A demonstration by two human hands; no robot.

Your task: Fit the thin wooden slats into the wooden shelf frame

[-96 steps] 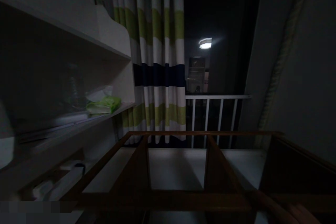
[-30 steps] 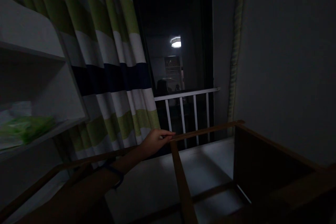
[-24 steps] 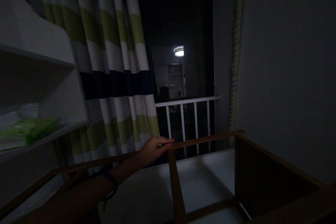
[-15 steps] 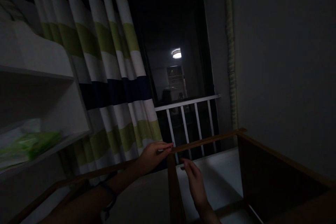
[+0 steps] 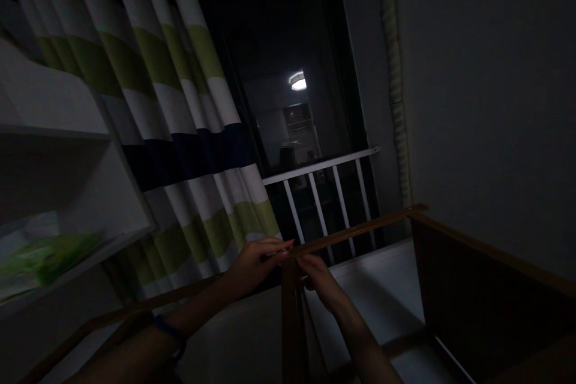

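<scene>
The room is dark. A brown wooden frame (image 5: 360, 231) with upright dividers lies open-side up in front of me. My left hand (image 5: 256, 261) is closed on its far top rail, right where a divider (image 5: 290, 324) joins it. My right hand (image 5: 317, 273) reaches in from the right and touches the same joint, fingers curled on or under the rail. A dark band sits on my left wrist (image 5: 168, 330).
A striped white, green and navy curtain (image 5: 180, 132) hangs behind the frame. White shelving (image 5: 67, 204) on the left holds a green packet (image 5: 45, 252). A white railing (image 5: 324, 192) fronts a dark window. A grey wall (image 5: 486, 102) stands on the right.
My left hand has kept its hold on the rail. My right hand came up from below and has reached the joint beside it. The view tilted slightly.
</scene>
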